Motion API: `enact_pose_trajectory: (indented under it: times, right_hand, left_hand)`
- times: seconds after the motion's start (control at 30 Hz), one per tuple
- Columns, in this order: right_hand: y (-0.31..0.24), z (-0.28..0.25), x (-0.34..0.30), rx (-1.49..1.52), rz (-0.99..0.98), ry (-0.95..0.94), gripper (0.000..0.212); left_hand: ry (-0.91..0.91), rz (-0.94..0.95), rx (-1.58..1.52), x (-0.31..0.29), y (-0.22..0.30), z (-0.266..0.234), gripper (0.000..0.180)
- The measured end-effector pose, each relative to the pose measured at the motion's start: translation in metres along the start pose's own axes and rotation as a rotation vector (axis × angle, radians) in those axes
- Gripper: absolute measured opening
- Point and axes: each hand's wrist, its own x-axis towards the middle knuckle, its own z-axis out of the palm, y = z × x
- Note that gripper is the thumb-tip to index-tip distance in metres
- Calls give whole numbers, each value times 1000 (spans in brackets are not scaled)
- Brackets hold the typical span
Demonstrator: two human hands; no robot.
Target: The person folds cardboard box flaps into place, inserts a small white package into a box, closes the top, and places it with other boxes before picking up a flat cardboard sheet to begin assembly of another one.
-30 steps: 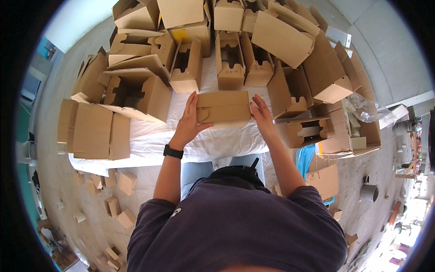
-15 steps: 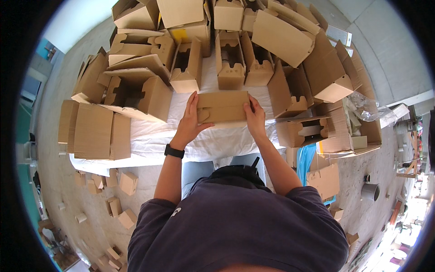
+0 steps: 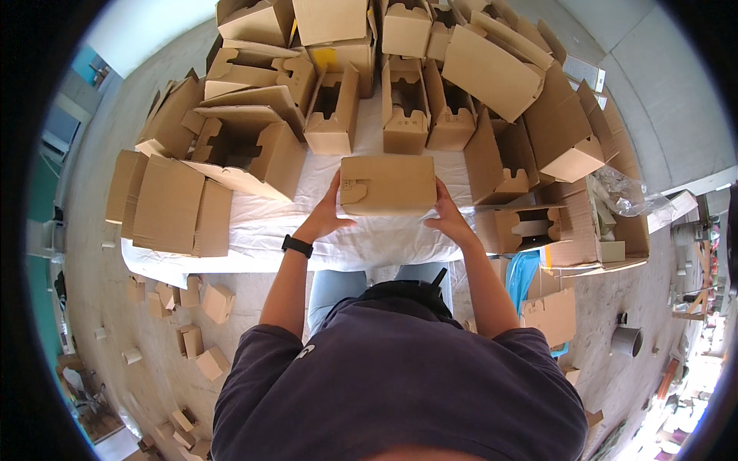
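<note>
Head view is showing a black watch [image 3: 297, 246] nearest, then the left hand [image 3: 323, 217] and right hand [image 3: 453, 219], both spreading, thumbs standing apart from fingers. Between them, over a white cloth [image 3: 384, 244], a closed box [image 3: 388, 186] is lying lengthwise across; the hands are flanking its ends, perhaps to keep it level, though whether it is touching the cloth is hard to tell. Farther off, several open boxes [image 3: 403, 137] are facing mouths upward, seemingly for easy access; behind, a tilted box [image 3: 492, 73] is leaning.
</note>
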Motion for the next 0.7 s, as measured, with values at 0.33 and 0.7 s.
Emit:
enact_pose_trajectory:
  times: [0.33, 0.7]
  right_hand:
    - [-6, 10, -4, -61, 67, 86, 92]
    - [-44, 23, -24, 18, 128, 50, 94]
  left_hand:
    - [47, 41, -242, -8, 5, 2, 111]
    - [111, 40, -77, -10, -17, 7, 112]
